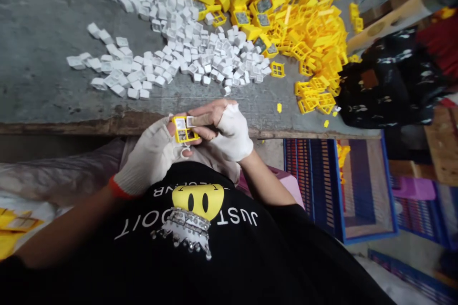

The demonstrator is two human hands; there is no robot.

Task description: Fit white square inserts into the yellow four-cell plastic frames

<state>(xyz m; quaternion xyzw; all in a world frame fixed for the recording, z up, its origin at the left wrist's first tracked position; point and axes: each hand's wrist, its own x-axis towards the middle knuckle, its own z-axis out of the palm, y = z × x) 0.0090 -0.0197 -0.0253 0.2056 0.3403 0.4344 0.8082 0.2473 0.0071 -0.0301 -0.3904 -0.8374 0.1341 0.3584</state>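
My left hand, in a white fingerless glove with an orange cuff, is closed around the left side of a small yellow plastic frame with four compartments. One white plastic cup sits in its upper left compartment. My right hand, also gloved, reaches the frame from the right. Its fingers close on a second white cup at the upper right compartment, partly covered by a fingertip. The two lower compartments show no white cup. Both hands are just in front of the table edge.
Loose white cups lie heaped across the grey table. Behind and to the right are yellow frames and yellow boxes with grey faces. A black patterned bag lies at the right, above a blue crate.
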